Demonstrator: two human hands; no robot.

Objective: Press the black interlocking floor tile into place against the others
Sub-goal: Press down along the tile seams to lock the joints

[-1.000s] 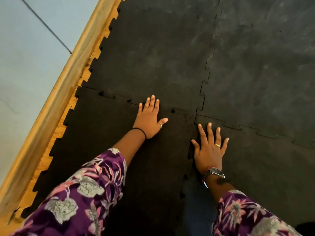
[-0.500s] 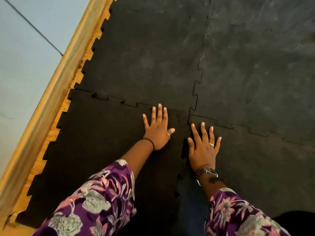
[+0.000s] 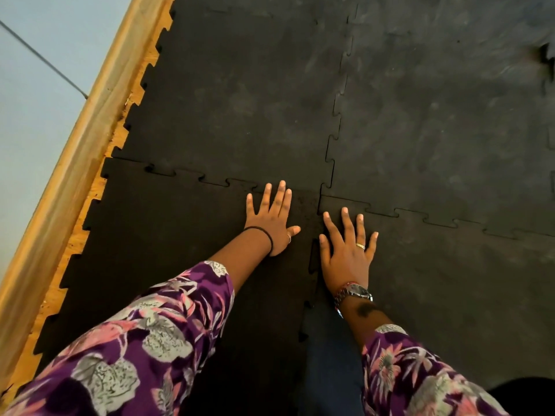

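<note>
Pressing down with both palms, we have our hands spread flat near the centre of the frame, where four tiles meet. Our left hand (image 3: 271, 219) lies fully open, fingers fanned and pointing toward the top of the frame, holding nothing; its palm and fingers rest on the black interlocking floor tile (image 3: 168, 241) that fills the lower left of the frame. A thin black band circles that wrist, and a ring shows on the thumb. Our right hand (image 3: 347, 250) is equally wide open and empty, flat on the neighbouring tile (image 3: 450, 280) at the lower right, with its thumb lying at the toothed seam (image 3: 313, 256) between the two tiles. It wears a gold ring on one finger and a metal wristwatch (image 3: 354, 292). Both forearms come out of purple floral sleeves (image 3: 144, 340) at the bottom of the frame.

Outward from the hands, the top edge of the lower-left tile meets the upper-left tile (image 3: 240, 100) along a jigsaw seam that looks closed. The seam beside our right thumb shows a dark gap lower down. A fourth tile (image 3: 450, 115) fills the upper right. Along the left edge, the tile teeth lie against a bare wooden strip (image 3: 75, 163), with a pale blue-grey wall (image 3: 30, 100) beyond it at the upper left.
</note>
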